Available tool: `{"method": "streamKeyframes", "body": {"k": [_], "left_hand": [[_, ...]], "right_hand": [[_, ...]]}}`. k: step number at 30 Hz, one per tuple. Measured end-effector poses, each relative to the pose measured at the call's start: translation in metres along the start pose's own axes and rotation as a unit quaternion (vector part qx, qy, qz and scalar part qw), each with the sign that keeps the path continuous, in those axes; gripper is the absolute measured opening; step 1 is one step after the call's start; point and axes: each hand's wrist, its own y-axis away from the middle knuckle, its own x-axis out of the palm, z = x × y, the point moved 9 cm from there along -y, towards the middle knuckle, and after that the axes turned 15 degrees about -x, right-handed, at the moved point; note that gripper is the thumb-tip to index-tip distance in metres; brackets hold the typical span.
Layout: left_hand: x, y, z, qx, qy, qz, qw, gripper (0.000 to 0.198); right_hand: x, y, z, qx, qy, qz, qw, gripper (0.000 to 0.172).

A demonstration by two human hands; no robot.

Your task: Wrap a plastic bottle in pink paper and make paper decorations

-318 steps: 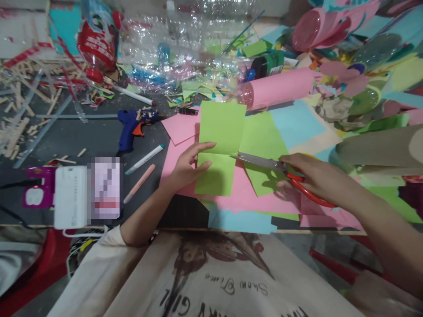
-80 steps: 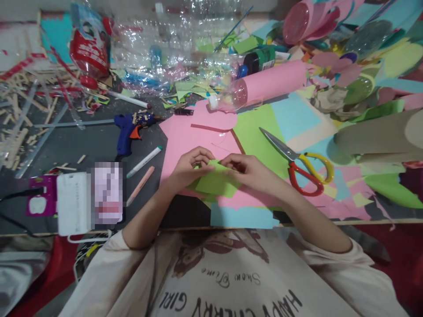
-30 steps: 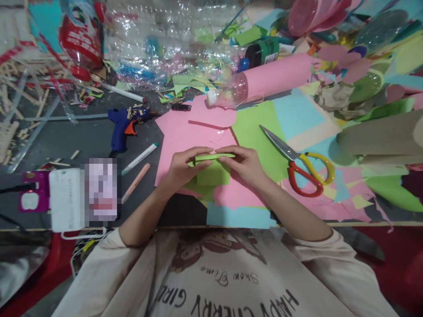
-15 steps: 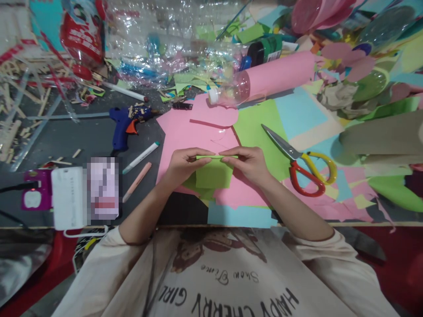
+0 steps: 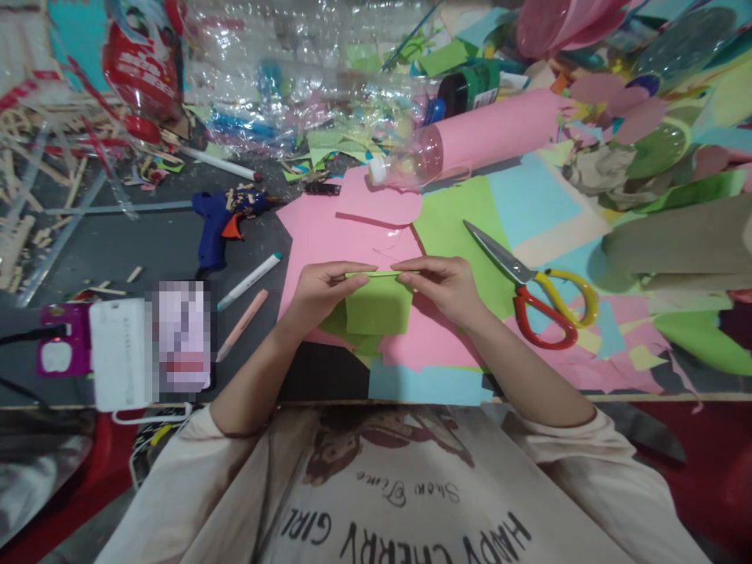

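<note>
A piece of green paper (image 5: 379,304) hangs between my two hands, its top edge folded or rolled into a narrow strip. My left hand (image 5: 325,291) pinches the left end of that edge between thumb and fingers. At the right end, my right hand (image 5: 442,286) pinches it the same way. Beneath lie a large pink paper sheet (image 5: 317,235) and a green sheet (image 5: 452,227). Scissors (image 5: 529,286) with red and yellow handles rest to the right of my right hand, blades slightly apart.
Left of my hands lie a blue glue gun (image 5: 220,223), a green-tipped marker (image 5: 251,280), a peach marker (image 5: 244,323) and a phone (image 5: 182,337). Beyond them, a bottle wrapped in pink paper (image 5: 499,133) lies on its side. Paper scraps and clear plastic bottles crowd the back.
The strip along the green paper's top edge looks thinner, and more flat paper shows below it. My right hand has shifted slightly up; both hands keep their pinch.
</note>
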Motion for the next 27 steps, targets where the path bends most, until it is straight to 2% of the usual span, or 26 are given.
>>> {"method": "streamKeyframes", "body": {"k": [10,19,27], "left_hand": [[-0.0008,0.0004,-0.0002,-0.006,0.002,0.002,1.0,0.02],[-0.0004,0.0017,-0.005,-0.002,-0.013,0.005,1.0,0.016],[-0.0001,0.0025,-0.0003,0.004,-0.022,-0.014,1.0,0.022]], "right_hand": [[-0.0018,-0.001,0.0014,-0.007,-0.001,0.0,1.0,0.01],[-0.0029,-0.0001,-0.0018,0.005,-0.018,-0.003,1.0,0.012],[0.003,0.0007,0.0022,-0.012,0.01,0.016,1.0,0.016]]}}
